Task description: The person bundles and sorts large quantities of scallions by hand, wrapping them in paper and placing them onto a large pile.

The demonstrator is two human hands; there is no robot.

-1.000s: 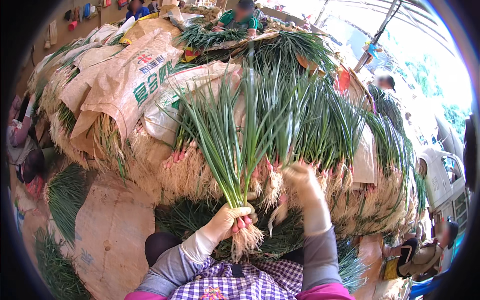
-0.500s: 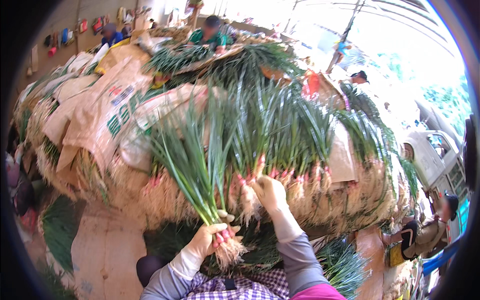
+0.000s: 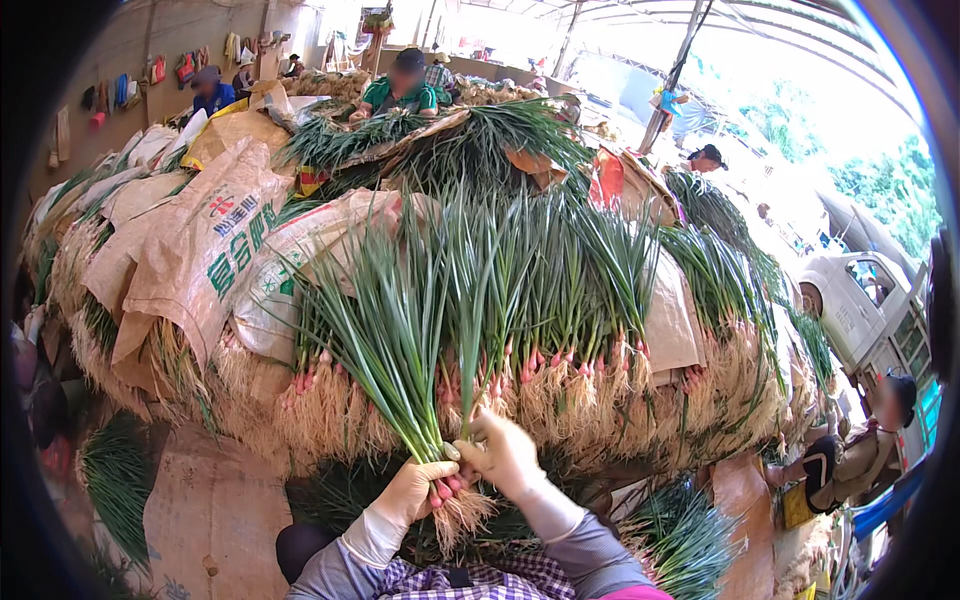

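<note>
A bunch of green onions (image 3: 400,370) is held upright low in the middle of the view, its long leaves fanning upward and its pale roots hanging below the grip. The bunch is gripped at its pinkish base by the left hand (image 3: 415,488), whose fingers are closed tightly around the stems. The right hand (image 3: 505,455) is set just beside it, touching the same stems a little higher, with thumb and fingers pinched on one or a few stalks. Both forearms are covered by grey sleeves (image 3: 570,535), and a checked cloth (image 3: 470,580) is seen at the lower edge.

Directly behind the bunch, a large heap of green onions (image 3: 600,330) is stacked with roots facing outward. Woven sacks (image 3: 200,250) are draped over the left part of the heap. More loose bunches (image 3: 685,540) are laid low on the right. People (image 3: 400,90) are seen at the far side of the heap, and a pale vehicle (image 3: 860,300) is parked at the right.
</note>
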